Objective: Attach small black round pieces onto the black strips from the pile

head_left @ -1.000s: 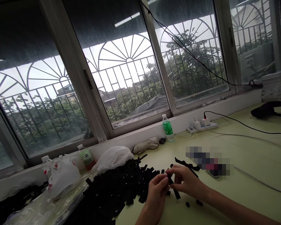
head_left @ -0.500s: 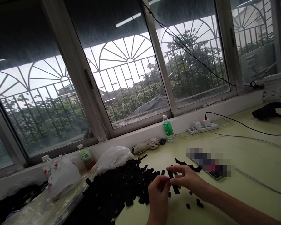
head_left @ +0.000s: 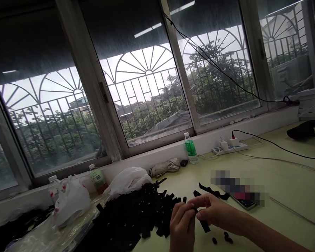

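Observation:
Between my two hands is a short black fabric strip [head_left: 205, 225], its lower end hanging below the fingers. My left hand [head_left: 182, 224] is closed at the strip's upper part, fingertips touching those of the other hand. With thumb and fingers my right hand [head_left: 212, 210] pinches the strip from the right side. A big heap of similar black strips [head_left: 136, 217] lies just left of my hands. Several small dark buttons [head_left: 227, 238] rest on the table below my right hand. Beyond the hands lies a longer black strip [head_left: 214, 191].
A phone [head_left: 248, 204], partly blurred out, lies on the yellow-green table [head_left: 286, 168]. Along the window wall stand a green-labelled bottle [head_left: 190, 148], a power strip [head_left: 231, 146], a folded umbrella [head_left: 165, 168], white plastic bags [head_left: 128, 180] and another bottle [head_left: 97, 178]. Cables cross the right side.
My left hand has closed further, its fingers now curled over the strip's upper part. Both hands sit slightly lower and further right in view, as the whole scene has shifted a little that way.

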A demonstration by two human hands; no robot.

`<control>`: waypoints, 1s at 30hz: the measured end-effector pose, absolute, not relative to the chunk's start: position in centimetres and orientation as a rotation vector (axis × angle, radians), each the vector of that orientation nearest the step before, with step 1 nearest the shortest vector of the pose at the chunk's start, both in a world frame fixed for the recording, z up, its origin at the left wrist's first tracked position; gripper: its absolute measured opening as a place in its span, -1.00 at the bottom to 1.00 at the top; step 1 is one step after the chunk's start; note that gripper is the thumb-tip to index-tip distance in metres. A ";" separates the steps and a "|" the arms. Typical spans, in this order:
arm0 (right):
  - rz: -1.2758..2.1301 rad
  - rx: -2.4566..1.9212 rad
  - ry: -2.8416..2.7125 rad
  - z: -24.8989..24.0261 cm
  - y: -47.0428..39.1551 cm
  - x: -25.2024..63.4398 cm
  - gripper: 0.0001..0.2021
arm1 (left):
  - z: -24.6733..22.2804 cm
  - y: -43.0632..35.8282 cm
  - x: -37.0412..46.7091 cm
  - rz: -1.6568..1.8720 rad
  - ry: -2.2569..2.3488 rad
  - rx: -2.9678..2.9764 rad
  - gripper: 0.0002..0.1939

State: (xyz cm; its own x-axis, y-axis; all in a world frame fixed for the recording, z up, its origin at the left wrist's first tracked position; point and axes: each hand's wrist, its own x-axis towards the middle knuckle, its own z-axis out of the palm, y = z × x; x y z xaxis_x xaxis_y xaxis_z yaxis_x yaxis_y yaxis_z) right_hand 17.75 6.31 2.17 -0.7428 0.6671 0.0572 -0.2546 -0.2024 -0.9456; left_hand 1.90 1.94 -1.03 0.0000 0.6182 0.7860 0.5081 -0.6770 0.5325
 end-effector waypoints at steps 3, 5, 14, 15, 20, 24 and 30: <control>1.997 -0.468 -1.501 2.0 6.5 17.9 -0.75 | -0.7 1.7 2.0 1.783 1.218 2.228 -0.82; 2.006 -0.437 -1.527 1.9 6.6 18.0 -0.76 | -0.6 1.6 2.2 1.820 1.218 2.234 -0.81; 2.068 -0.433 -1.523 2.5 6.6 18.2 -0.73 | -1.5 2.0 3.2 2.036 1.188 2.137 -0.81; 2.068 -0.426 -1.524 2.4 6.6 18.2 -0.73 | -1.6 2.0 3.3 2.035 1.183 2.135 -0.82; 2.037 -0.415 -1.567 2.2 6.6 18.2 -0.75 | -1.9 2.2 3.1 2.033 1.235 2.119 -0.86; 2.022 -0.399 -1.626 2.5 6.4 18.1 -0.77 | -2.1 2.4 2.7 1.988 1.217 2.372 -0.82; 1.781 -0.607 -1.933 2.1 8.4 19.5 -0.60 | -2.0 2.4 2.7 1.996 1.334 2.395 -0.79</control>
State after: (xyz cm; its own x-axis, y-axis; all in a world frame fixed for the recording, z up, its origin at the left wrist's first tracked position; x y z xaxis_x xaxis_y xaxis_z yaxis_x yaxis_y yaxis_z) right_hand 19.49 8.41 2.05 -0.8068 0.5903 0.0247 0.0236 0.0738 -0.9970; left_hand 2.71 2.44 -1.96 0.0131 0.4016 0.9157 0.6926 -0.6642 0.2813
